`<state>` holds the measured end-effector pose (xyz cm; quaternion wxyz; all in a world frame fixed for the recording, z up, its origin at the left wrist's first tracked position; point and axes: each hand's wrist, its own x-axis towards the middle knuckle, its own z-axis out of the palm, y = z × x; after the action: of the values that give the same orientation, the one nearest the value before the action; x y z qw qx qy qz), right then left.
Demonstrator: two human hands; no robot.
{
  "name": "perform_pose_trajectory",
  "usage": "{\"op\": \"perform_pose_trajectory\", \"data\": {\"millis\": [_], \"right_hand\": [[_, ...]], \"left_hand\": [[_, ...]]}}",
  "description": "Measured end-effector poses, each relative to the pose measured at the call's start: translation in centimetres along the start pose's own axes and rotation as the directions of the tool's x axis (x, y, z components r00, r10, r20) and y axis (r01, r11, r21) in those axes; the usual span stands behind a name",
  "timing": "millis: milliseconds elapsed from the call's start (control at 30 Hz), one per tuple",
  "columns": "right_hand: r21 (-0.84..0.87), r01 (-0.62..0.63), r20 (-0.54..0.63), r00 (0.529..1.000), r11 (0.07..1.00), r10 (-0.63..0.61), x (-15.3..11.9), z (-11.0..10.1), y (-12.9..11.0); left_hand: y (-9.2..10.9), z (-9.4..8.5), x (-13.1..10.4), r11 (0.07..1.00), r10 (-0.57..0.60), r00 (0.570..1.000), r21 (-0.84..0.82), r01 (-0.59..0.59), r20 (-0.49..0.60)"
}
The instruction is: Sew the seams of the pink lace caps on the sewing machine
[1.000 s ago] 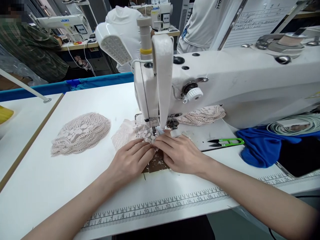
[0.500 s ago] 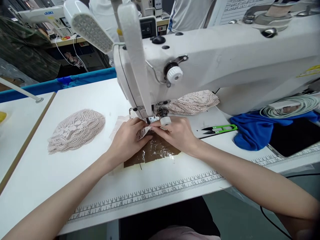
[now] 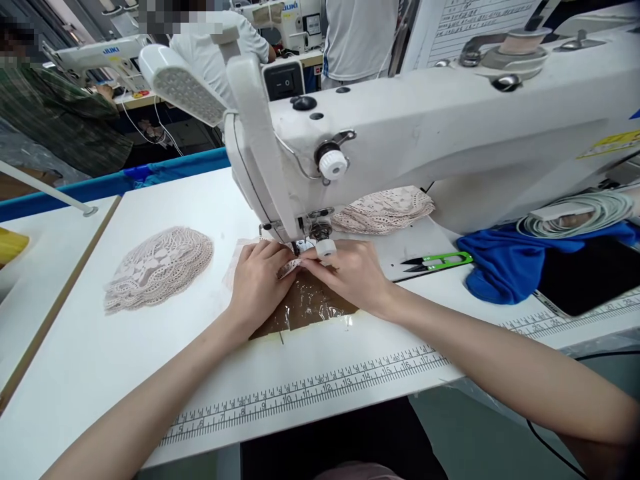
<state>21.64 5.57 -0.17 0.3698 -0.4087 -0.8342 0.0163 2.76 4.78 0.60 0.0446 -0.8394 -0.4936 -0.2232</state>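
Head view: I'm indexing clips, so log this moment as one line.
left hand: pinching lace piece; right hand: pinching same; sewing machine: at fingertips; lace stack: left on tabletop; green snips: right, untouched

Pale pink lace pieces (image 3: 160,267) in floral openwork, green-handled snips (image 3: 447,259) and bright blue cloth (image 3: 503,267) colour a white tabletop (image 3: 200,373).

We had the pale, openwork lace piece (image 3: 289,268) partly hidden below the sewing machine's (image 3: 415,127) head, its near edge raised.

White table (image 3: 200,373); lace stacks (image 3: 160,270), green-handled snips (image 3: 437,262), blue cloth (image 3: 500,267), black phone (image 3: 590,277) on top.
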Motion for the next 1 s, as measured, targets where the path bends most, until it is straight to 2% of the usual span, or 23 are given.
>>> {"op": "perform_pose_trajectory", "data": {"millis": [133,267,400,533,1000], "right_hand": [[0.027,0.057,-0.056,0.997,0.998,-0.056,-0.3,-0.4,-0.1],[0.056,0.251,0.028,0.967,0.966,-0.253,-0.9,-1.1,-0.5],[-0.068,0.373,0.062,0.927,0.925,-0.370,-1.3,-1.3,-0.9],[-0.112,0.394,0.086,0.918,0.912,-0.386,-1.5,-1.1,-1.0],[-0.106,0.374,0.118,0.925,0.921,-0.362,-1.4,-1.2,-1.0]], "left_hand": [[-0.1,-0.3,-0.1,0.989,0.139,0.989,0.057,-0.136,-0.054],[0.6,-1.2,-1.5,0.956,0.274,0.961,0.113,-0.270,-0.023],[1.4,-1.3,-3.3,0.938,0.315,0.947,0.171,-0.302,-0.054],[1.4,-1.0,-4.0,0.941,0.313,0.948,0.151,-0.302,-0.055],[1.0,-0.8,-3.8,0.950,0.292,0.954,0.134,-0.281,-0.068]]}}
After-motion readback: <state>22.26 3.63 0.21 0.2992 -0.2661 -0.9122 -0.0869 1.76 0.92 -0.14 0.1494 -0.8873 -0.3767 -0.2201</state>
